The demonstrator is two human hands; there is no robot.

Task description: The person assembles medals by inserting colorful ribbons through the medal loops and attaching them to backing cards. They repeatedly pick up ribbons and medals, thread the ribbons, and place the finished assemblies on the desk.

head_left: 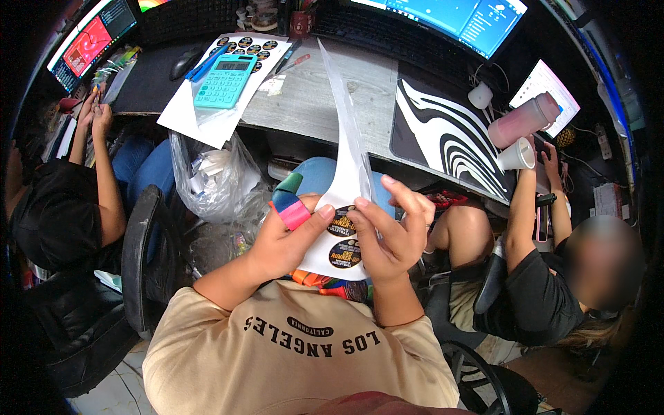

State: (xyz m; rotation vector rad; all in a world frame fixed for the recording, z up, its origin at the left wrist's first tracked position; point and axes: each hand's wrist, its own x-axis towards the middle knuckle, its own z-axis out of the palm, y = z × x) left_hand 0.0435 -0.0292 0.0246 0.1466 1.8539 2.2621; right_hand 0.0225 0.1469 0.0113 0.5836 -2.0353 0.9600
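A white sticker sheet (318, 259) with round black-and-gold stickers is held up in front of my chest. Its long narrow upper part rises over the desk edge. My left hand (287, 235) pinches the sheet's left side between thumb and fingers. A looped ribbon (287, 197) in green, blue and pink sticks out from the same hand. On the right side, my right hand (391, 238) has its thumb and forefinger closed at the upper round sticker (342, 223), its other fingers raised. Below that one is a second round sticker (344, 254). Colourful ribbons (321, 282) lie in my lap, partly hidden.
On the desk (308, 104) are a turquoise calculator (225, 81), a blue pen (205, 63) and another sticker sheet (263, 45). A plastic bag of scraps (214, 173) hangs below. Co-workers sit at left and right. A white cup (515, 155) stands near a pink tumbler (522, 121).
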